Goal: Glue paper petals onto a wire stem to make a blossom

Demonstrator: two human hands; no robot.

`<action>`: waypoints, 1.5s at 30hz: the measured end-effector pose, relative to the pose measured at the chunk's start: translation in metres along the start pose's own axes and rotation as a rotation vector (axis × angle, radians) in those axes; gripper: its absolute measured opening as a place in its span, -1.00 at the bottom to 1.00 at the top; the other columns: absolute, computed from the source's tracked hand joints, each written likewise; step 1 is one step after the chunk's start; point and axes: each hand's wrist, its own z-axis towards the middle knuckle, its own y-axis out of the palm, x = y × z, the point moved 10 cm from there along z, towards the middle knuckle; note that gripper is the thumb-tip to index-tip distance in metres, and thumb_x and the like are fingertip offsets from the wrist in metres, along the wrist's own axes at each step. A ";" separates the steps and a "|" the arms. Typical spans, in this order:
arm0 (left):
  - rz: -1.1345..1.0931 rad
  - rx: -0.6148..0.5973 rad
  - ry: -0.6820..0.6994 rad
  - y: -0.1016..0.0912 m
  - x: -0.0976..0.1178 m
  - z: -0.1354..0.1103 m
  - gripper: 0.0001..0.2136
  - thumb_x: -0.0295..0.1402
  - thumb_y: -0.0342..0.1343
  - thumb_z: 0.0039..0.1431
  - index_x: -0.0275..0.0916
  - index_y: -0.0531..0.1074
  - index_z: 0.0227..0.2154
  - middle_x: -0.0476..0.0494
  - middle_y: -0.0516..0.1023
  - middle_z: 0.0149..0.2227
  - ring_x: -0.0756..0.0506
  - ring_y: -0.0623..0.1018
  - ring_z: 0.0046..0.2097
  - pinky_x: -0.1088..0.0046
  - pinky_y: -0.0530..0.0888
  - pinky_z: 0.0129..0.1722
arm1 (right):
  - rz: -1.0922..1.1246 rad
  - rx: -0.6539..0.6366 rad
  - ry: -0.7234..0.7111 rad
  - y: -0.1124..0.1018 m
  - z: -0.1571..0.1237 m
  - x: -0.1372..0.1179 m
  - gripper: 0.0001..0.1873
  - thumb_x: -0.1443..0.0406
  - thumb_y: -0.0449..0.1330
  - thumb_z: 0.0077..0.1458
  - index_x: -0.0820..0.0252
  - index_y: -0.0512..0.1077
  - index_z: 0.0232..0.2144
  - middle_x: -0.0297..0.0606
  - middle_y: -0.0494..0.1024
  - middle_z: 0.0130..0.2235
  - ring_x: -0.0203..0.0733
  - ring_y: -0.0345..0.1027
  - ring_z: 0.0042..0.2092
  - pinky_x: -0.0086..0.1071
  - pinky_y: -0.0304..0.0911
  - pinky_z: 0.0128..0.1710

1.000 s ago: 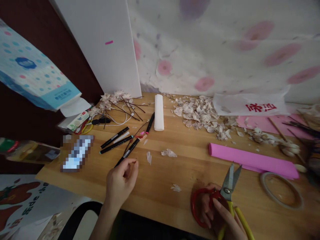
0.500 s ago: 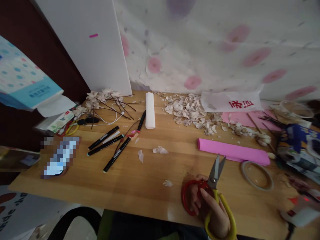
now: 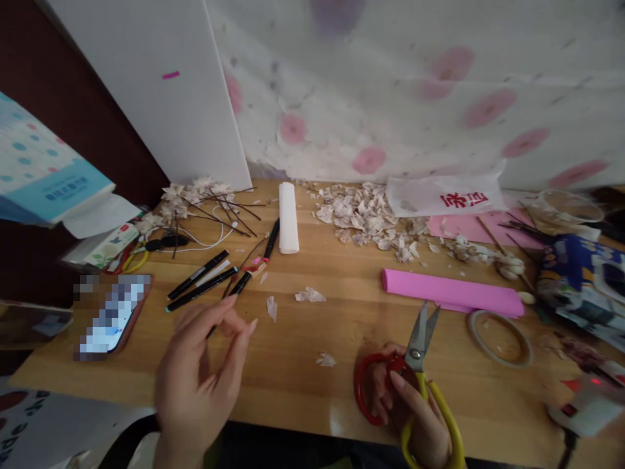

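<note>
My right hand (image 3: 415, 417) grips a pair of scissors (image 3: 420, 365) with one red and one yellow handle loop, its blades slightly parted and pointing away from me, resting on the wooden table (image 3: 312, 352). My left hand (image 3: 198, 374) hovers over the table's front left, fingers loosely curled and apart, nothing visible in them. Just beyond its fingertips lie black marker pens (image 3: 200, 281). A rolled pink crepe paper (image 3: 452, 292) lies right of centre, just beyond the scissors.
A white paper roll (image 3: 288, 217), a heap of pale paper petals (image 3: 371, 218), thin wires with paper flowers (image 3: 205, 198), a phone (image 3: 110, 312), a tape ring (image 3: 499, 329), a white plastic bag (image 3: 444, 195) and a glue gun (image 3: 586, 404) lie around the table. A tissue pack (image 3: 41, 169) sits at left.
My left hand left the view half a second ago and has come back over the table's front left. The right hand stays on the scissors. The camera has shifted slightly right.
</note>
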 end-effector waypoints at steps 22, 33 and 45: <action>0.105 -0.562 -0.421 0.109 -0.111 -0.003 -0.90 -0.42 0.30 0.00 -0.15 0.47 -0.47 -0.07 0.58 -0.35 -0.15 0.59 -0.30 0.29 0.52 -0.24 | -0.030 -0.008 0.055 -0.005 0.005 0.004 -0.75 0.12 0.30 0.20 0.07 0.42 -0.14 -0.37 0.35 -0.52 -0.27 0.19 -0.57 -0.38 0.21 -0.62; 0.101 -0.623 -0.475 0.114 -0.114 -0.007 -0.87 -0.40 0.23 0.19 -0.22 0.45 -0.46 -0.06 0.59 -0.38 -0.13 0.59 -0.28 0.27 0.51 -0.19 | -0.025 -0.039 0.038 0.001 0.009 0.003 -0.68 0.14 0.32 0.16 0.10 0.40 -0.09 -0.38 0.38 -0.51 -0.28 0.22 -0.61 -0.41 0.21 -0.65; 0.103 -0.774 -0.483 0.125 -0.117 -0.014 -0.85 -0.27 0.26 0.27 -0.27 0.52 -0.30 -0.12 0.60 -0.17 -0.14 0.59 -0.13 0.15 0.55 -0.07 | -0.044 0.018 -0.022 0.011 0.010 -0.008 -0.59 0.09 0.41 0.02 0.12 0.44 -0.14 -0.44 0.35 -0.59 -0.30 0.19 -0.64 -0.42 0.19 -0.67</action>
